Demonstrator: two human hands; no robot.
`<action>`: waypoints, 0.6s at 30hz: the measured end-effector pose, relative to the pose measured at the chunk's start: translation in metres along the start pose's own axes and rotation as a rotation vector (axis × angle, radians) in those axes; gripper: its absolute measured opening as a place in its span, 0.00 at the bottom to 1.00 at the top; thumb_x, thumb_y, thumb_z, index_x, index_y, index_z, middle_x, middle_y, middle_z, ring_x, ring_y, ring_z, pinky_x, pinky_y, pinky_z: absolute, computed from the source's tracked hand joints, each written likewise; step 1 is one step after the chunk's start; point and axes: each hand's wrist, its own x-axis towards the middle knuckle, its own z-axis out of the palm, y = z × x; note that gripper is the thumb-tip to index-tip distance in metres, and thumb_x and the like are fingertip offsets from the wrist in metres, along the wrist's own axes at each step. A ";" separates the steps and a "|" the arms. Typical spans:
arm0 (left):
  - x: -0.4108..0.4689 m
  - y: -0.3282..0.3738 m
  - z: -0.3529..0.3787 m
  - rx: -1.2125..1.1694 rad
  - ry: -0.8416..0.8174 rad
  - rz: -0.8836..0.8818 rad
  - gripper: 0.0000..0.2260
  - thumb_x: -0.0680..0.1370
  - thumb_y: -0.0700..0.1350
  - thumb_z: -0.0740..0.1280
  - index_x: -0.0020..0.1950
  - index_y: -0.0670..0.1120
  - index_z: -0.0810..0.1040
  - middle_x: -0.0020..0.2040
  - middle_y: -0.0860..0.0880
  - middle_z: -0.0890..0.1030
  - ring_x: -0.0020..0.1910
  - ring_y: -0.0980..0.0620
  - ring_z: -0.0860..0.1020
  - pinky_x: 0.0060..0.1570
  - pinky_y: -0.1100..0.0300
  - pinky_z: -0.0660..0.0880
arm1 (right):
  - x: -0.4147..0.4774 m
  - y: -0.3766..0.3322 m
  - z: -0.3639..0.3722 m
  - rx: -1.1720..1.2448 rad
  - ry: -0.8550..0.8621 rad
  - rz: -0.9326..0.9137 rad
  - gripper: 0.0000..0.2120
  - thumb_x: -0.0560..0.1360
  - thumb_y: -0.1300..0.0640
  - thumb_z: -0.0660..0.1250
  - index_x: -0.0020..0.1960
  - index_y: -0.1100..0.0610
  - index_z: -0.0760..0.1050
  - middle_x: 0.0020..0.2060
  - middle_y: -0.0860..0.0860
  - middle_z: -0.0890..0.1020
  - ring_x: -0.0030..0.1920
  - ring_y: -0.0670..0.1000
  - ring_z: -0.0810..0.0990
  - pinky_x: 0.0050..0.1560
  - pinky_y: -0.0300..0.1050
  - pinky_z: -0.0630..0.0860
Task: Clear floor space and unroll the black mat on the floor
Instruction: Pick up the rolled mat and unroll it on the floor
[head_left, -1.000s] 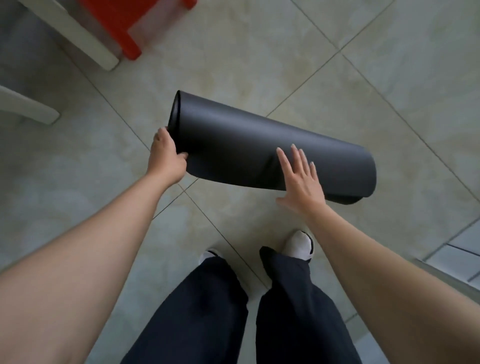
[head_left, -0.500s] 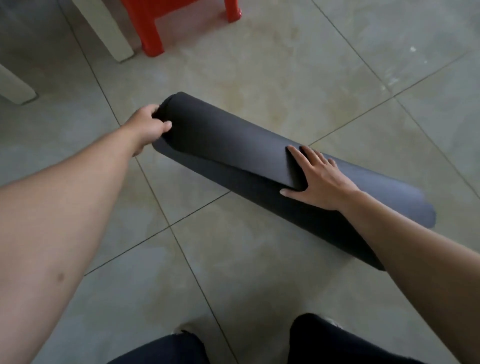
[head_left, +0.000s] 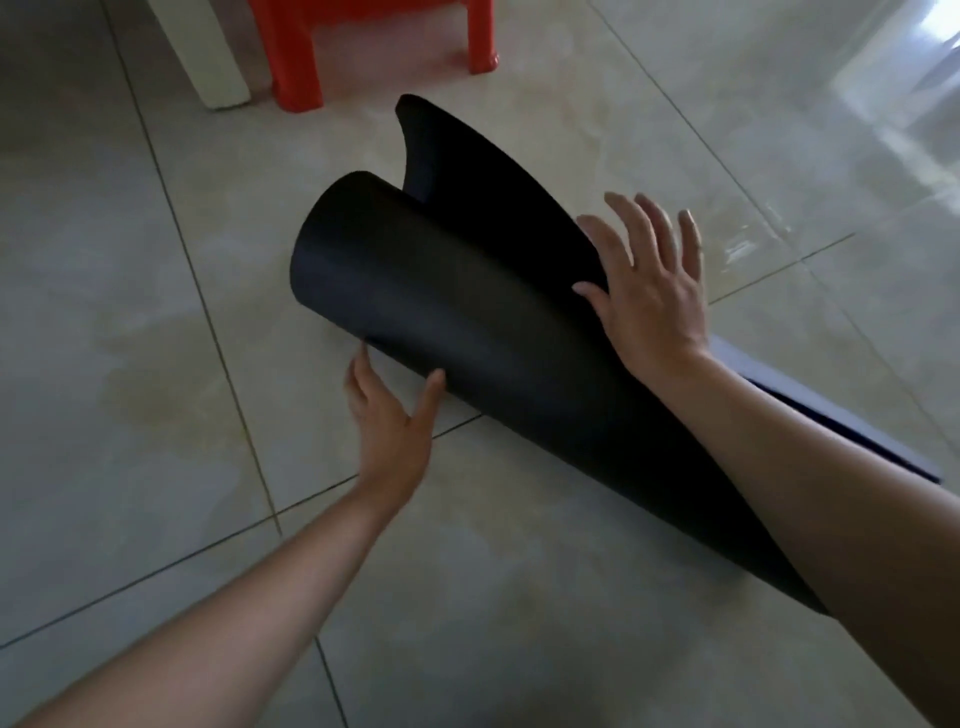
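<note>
A: Floor (head_left: 156, 364) under you: pale glazed tiles, thin dark grout lines, a yellowish stain left of the black mat (head_left: 467, 332). Window glare on the tiles beyond the mat, to its right.

B: Furniture?

A: A red plastic stool (head_left: 306, 57) beyond the mat's far end, with a white leg (head_left: 208, 52) just beside it.

B: The mat itself?

A: Matte, smooth, loosely rolled into a wide tube lying on the tiles. Its loose outer edge curls up and away at the far side, peaking in a rounded corner.

B: Your hands?

A: Your left hand (head_left: 389, 421) sits at the tube's near underside, thumb on its face, fingers tucked beneath. Your right hand (head_left: 649, 291) lies flat on top, fingers spread wide, gripping nothing.
</note>
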 end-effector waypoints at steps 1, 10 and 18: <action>-0.011 0.001 0.013 -0.049 -0.066 -0.027 0.40 0.76 0.57 0.67 0.79 0.48 0.47 0.77 0.48 0.53 0.73 0.48 0.61 0.70 0.52 0.64 | -0.002 0.005 -0.001 -0.088 0.042 -0.085 0.25 0.76 0.56 0.66 0.71 0.53 0.65 0.72 0.56 0.67 0.73 0.59 0.62 0.74 0.63 0.51; -0.050 0.039 0.081 -0.528 -0.263 -0.274 0.45 0.72 0.56 0.72 0.77 0.58 0.44 0.74 0.52 0.63 0.66 0.57 0.71 0.70 0.49 0.68 | -0.047 0.041 -0.034 0.434 -0.645 0.583 0.25 0.79 0.37 0.49 0.69 0.48 0.69 0.60 0.52 0.78 0.59 0.55 0.77 0.56 0.47 0.72; -0.017 0.049 0.068 -0.551 -0.304 -0.239 0.38 0.74 0.56 0.70 0.77 0.59 0.51 0.70 0.52 0.70 0.67 0.50 0.72 0.65 0.46 0.72 | -0.064 0.049 -0.029 0.634 -0.837 0.744 0.42 0.62 0.19 0.50 0.73 0.35 0.59 0.72 0.49 0.66 0.71 0.57 0.66 0.71 0.56 0.61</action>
